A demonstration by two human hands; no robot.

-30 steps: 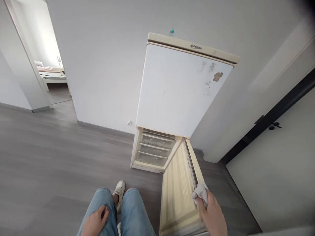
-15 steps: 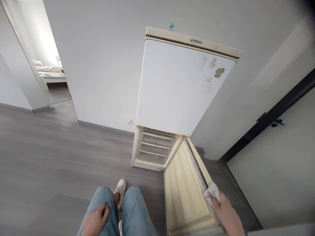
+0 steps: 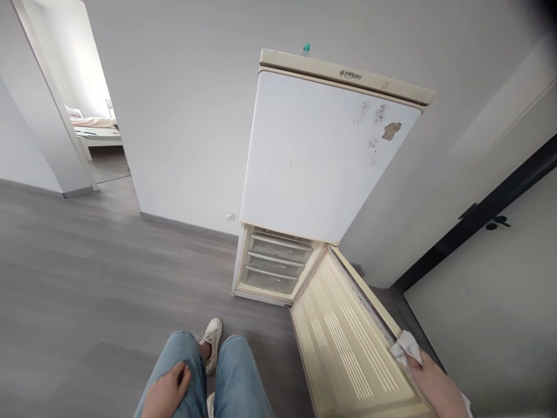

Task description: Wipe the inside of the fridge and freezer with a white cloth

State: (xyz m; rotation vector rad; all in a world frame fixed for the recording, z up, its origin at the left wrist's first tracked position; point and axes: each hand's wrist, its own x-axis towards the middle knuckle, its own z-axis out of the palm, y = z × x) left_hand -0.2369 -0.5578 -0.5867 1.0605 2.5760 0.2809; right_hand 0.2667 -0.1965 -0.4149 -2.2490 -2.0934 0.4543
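A white cloth is bunched in my right hand, pressed against the top edge of the lower refrigerator door. That door stands swung out to the right, its cream ribbed inner side facing up toward me. Behind it, the refrigerator has its upper door closed, with a peeled brown patch and dark scuffs at the upper right. Clear drawers are stacked in the lower compartment. My left hand rests on my left knee, its fingers curled, and whether anything is inside is hidden.
A teal-capped bottle stands on or behind the refrigerator's top. On the right is a dark-framed door with a black handle. A wall socket sits left of the refrigerator. A bed shows through the doorway.
The lower door has swung further out to the right. My right hand and the cloth have moved right with its edge. My left hand stays on my knee.
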